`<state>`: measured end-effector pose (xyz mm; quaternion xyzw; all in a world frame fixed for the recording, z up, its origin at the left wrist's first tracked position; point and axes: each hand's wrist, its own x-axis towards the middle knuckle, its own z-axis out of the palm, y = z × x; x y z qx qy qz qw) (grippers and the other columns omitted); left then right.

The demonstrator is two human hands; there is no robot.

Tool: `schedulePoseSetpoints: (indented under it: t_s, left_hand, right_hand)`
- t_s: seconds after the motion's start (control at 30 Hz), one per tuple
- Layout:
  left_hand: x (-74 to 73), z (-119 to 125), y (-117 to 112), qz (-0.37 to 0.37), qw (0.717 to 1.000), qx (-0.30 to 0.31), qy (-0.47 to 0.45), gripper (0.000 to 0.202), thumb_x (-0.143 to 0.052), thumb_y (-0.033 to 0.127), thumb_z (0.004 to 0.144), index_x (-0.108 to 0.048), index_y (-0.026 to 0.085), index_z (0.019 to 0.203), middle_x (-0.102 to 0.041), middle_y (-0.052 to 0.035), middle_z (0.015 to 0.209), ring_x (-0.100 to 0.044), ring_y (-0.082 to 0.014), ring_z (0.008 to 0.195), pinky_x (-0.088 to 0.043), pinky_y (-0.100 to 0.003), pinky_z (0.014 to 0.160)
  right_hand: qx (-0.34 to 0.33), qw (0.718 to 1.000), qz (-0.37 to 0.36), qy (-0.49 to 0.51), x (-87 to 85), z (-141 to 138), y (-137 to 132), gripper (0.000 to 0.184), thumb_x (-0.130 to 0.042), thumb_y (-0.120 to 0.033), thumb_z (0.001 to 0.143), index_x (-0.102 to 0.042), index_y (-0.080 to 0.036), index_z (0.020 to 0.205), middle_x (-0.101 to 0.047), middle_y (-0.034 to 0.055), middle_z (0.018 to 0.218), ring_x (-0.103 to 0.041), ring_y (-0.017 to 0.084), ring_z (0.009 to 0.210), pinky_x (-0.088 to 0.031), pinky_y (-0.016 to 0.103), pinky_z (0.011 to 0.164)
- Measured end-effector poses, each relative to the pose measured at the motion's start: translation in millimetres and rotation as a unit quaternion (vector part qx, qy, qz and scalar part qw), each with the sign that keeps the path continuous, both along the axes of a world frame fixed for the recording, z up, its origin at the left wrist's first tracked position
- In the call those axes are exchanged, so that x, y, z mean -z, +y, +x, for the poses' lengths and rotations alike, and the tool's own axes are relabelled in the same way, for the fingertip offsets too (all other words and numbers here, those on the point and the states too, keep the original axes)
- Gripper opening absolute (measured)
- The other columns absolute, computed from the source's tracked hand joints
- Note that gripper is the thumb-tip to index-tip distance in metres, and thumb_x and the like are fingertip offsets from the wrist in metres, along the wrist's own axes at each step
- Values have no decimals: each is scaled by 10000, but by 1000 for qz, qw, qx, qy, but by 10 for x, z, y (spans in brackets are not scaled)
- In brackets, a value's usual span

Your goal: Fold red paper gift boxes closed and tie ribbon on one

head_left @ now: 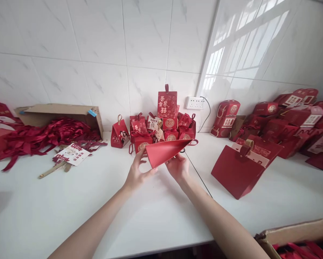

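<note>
you have a plain red card sheet point(165, 153) over a white tabletop point(96, 194), red boxes with gold characters point(167, 104) behind it, dark red ribbons point(42, 138) spilling from a brown carton point(59, 112), and white marbled wall tiles point(96, 43).

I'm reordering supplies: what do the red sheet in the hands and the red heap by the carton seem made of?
The red sheet, gripped by the left hand and right hand, looks like matte card: stiff, straight edges, no glare. The red heap looks like satin ribbon: limp, shiny strands.
</note>
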<state>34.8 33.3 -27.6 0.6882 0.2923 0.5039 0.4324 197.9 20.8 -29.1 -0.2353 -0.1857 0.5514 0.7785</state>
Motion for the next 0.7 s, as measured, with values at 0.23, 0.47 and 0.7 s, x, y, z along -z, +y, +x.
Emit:
schedulePoseSetpoints:
  t_s: [0.23, 0.47, 0.7]
  left_hand:
    - [36, 41, -11, 13, 999, -45, 0, 790, -738, 394, 633, -374, 241, 1318, -540, -101, 1231, -522, -261, 1104, -401, -381, 915]
    - [77, 40, -5, 2, 997, -59, -48, 704, -774, 452, 600, -445, 228, 1181, -563, -78, 1133, -552, -233, 1006, -423, -337, 862]
    - [-36, 85, -80, -89, 980, 97, -149, 650, -793, 456, 589, -516, 169, 1101, -655, -106, 1078, -604, -275, 1040, -495, -355, 868]
  right_hand:
    - [10, 999, -38, 32, -74, -9, -48, 92, -481, -232, 745, -569, -251, 726, -641, -4, 718, -593, 160, 661, -516, 311, 640]
    - [-21, 991, -134, -17, -69, -89, -79, 165, -495, -328, 802, -587, -210, 732, -647, 9, 678, -597, 168, 614, -502, 295, 608]
    - [-55, 992, -66, -93, -68, -135, -118, 307, -460, -448, 841, -628, -215, 949, -714, 23, 908, -659, 227, 807, -517, 330, 686]
